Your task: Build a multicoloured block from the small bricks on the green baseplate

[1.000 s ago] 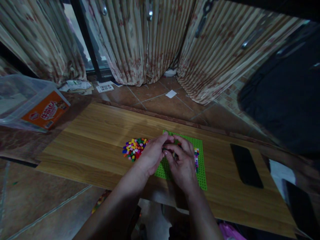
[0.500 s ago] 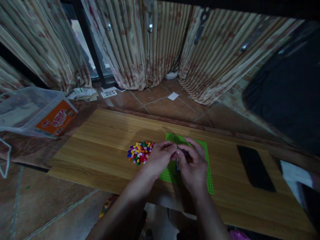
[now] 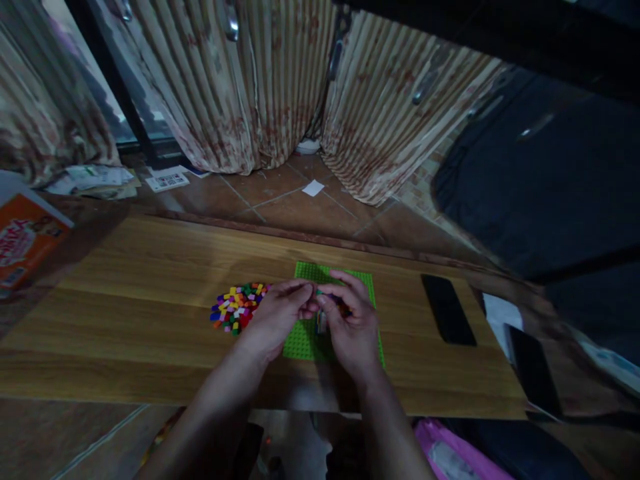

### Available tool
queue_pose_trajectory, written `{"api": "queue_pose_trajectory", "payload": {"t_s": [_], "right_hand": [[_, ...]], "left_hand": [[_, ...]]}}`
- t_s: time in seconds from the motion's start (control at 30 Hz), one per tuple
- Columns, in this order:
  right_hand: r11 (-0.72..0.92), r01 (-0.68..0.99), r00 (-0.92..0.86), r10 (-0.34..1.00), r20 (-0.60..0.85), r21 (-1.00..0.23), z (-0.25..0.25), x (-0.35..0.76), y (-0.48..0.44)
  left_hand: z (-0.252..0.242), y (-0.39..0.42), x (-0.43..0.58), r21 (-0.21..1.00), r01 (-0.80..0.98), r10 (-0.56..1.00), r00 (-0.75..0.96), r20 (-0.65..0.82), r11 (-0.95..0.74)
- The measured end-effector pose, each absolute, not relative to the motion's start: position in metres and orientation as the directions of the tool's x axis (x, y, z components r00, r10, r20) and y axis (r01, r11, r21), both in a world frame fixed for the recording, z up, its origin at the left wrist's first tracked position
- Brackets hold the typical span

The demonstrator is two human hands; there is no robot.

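Observation:
Both my hands meet over a green studded baseplate point(image 3: 299, 345) on the wooden table. My left hand point(image 3: 281, 315) is closed in a pinch, its fingertips close to those of my right hand; whatever they grip is hidden. My right hand point(image 3: 356, 328) is closed, with a small green toy brick point(image 3: 319, 292) showing at its thumb and index finger. Beneath the fingers, a small stack of coloured bricks point(image 3: 321, 324) stands on the baseplate, partly covered by the right hand. Left of the baseplate lies a loose pile of small coloured bricks point(image 3: 236, 307), overlapped by my left hand.
A black phone-like slab point(image 3: 449, 309) lies on the table point(image 3: 150, 300) to the right. Beyond it are white paper point(image 3: 501, 313) and another dark slab point(image 3: 534, 370). A box with an orange label point(image 3: 25, 233) stands at far left. Curtains point(image 3: 280, 87) hang behind.
The view has swung to the right, so the table and hands appear farther left. Both hands stay together above the baseplate, with only slight finger movement.

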State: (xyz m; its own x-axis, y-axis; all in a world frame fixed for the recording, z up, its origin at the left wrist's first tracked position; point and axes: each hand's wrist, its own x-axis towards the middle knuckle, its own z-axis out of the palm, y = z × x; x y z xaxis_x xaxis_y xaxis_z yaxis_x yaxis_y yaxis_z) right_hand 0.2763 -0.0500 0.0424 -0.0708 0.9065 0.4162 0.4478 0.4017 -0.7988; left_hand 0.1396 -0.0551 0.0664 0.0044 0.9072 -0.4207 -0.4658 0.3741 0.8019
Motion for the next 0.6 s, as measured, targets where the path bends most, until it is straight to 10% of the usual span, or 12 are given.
{"api": "queue_pose_trajectory", "payload": {"t_s": [0.6], "right_hand": [[0.167,0.482,-0.035,0.985,0.171,-0.86,0.029,0.331,-0.037]], "left_hand": [[0.07,-0.054,0.142,0.886,-0.309,0.919,-0.08,-0.387,0.346]]}}
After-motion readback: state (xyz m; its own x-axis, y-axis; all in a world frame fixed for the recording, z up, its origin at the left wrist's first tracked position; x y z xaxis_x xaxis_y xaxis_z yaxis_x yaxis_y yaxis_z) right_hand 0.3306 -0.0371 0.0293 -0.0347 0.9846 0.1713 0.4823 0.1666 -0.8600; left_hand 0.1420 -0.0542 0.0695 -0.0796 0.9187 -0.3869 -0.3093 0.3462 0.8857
